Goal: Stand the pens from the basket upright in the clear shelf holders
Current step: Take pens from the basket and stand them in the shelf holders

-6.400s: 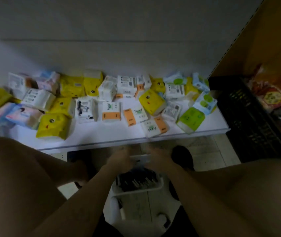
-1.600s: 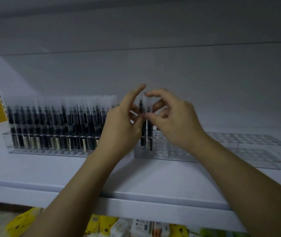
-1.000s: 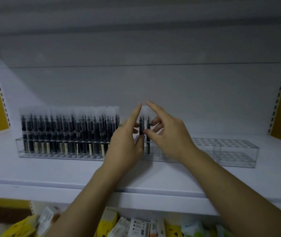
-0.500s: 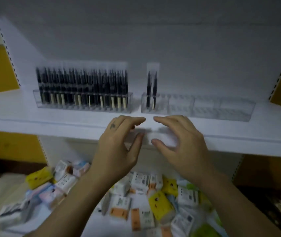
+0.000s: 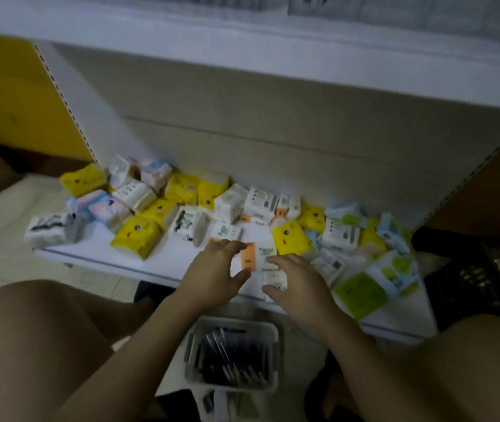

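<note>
A white basket [image 5: 268, 333] sits on the floor between my knees, holding several dark pens [image 5: 230, 357] lying flat. My left hand [image 5: 212, 274] and my right hand [image 5: 297, 284] hover side by side above the basket, in front of the low shelf's edge. Both hands hold nothing, with fingers loosely spread. The bottoms of the clear holders [image 5: 312, 6] show only as a blurred strip along the upper shelf at the top edge.
The low white shelf [image 5: 139, 263] carries several tissue packs [image 5: 136, 236] in yellow, white, green and blue. A black crate [image 5: 470, 284] stands at the right. The upper shelf's front edge [image 5: 242, 53] overhangs. My bare knees frame the basket.
My view has swung down from the upper shelf to the floor. Both hands left the pens standing in the holder and dropped toward the basket.
</note>
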`<state>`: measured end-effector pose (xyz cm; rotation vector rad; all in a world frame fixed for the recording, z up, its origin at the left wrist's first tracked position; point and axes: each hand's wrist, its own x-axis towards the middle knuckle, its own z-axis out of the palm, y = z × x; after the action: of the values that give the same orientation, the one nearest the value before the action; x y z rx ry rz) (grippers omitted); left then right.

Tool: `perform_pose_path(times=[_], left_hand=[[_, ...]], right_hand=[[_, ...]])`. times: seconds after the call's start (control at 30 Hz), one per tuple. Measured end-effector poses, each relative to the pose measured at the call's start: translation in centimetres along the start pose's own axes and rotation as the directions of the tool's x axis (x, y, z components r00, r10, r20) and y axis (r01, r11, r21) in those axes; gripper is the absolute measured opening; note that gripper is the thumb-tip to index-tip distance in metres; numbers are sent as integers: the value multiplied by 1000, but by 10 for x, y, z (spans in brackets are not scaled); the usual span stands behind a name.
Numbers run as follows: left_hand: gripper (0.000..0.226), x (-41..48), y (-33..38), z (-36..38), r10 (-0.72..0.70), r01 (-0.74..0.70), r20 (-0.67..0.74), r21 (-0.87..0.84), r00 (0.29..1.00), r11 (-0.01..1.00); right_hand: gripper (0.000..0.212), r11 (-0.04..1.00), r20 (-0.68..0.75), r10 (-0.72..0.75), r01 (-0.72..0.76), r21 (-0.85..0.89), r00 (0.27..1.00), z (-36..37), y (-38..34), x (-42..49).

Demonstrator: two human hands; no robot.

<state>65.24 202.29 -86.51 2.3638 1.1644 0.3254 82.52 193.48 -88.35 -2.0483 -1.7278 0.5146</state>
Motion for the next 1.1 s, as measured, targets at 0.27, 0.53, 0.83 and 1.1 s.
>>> perform_pose_path(times=[0.27,0.53,0.83,1.1], left_hand=[[42,-2,-55,131,-285,311,532,43,798,950],[38,-49,-94,206,-357,490,719,27,596,871],[28,-53,-107,203,-425,608,633,-94,648,788],[35,-54,-107,197,-427,637,625,-148,653,757]], right_hand=[[30,981,543,187,-181,-65,819,97,49,-2],[28,917,722,364,-362,-167,588,176,83,-20],[27,883,809,409,-408,-234,422,226,101,-22],[24,885,801,449,-321,-337,396,244,97,-28]])
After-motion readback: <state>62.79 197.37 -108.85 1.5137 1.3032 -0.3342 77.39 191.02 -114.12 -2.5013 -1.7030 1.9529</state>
